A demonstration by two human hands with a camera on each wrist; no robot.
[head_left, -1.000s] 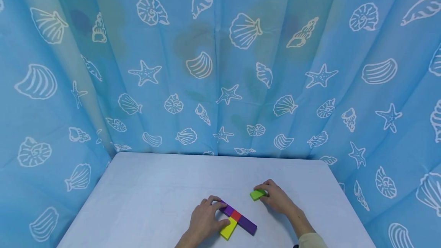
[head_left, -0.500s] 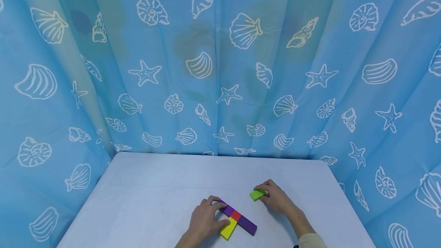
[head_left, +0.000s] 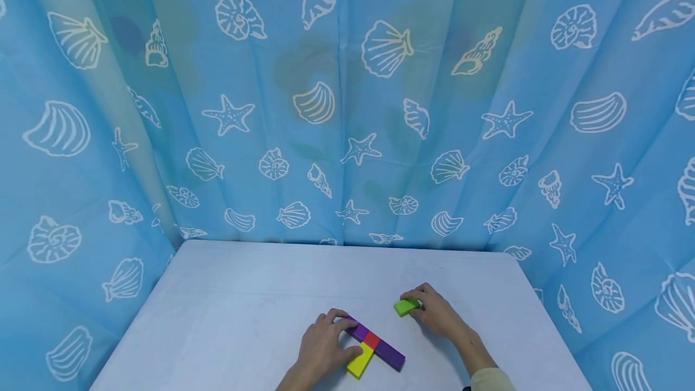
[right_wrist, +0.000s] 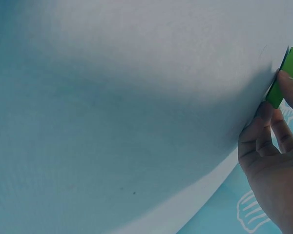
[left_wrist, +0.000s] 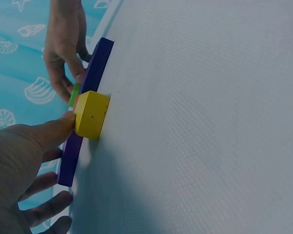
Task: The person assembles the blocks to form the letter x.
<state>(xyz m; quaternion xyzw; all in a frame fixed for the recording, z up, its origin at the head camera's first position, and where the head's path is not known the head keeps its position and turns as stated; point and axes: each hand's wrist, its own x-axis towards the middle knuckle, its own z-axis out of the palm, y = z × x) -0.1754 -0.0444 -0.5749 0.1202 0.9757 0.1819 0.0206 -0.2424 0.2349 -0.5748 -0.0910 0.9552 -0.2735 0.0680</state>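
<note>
Flat coloured blocks lie together in a T: a purple block (head_left: 359, 332), a red square (head_left: 371, 340) and a dark purple block (head_left: 390, 355) in a slanting row, with a yellow block (head_left: 361, 363) joining at the red one. My left hand (head_left: 323, 344) rests on them, thumb on the yellow block and a finger on the purple block's far end. In the left wrist view its other fingers spread loosely past the row. Farther back and right, my right hand (head_left: 434, 311) pinches a green block (head_left: 405, 307) between thumb and fingers, apart from the T and close to the tabletop.
A white-covered table (head_left: 244, 294) carries the blocks. Behind it and at both sides hangs a blue curtain (head_left: 347, 107) printed with white shells and starfish, right at the table's back edge.
</note>
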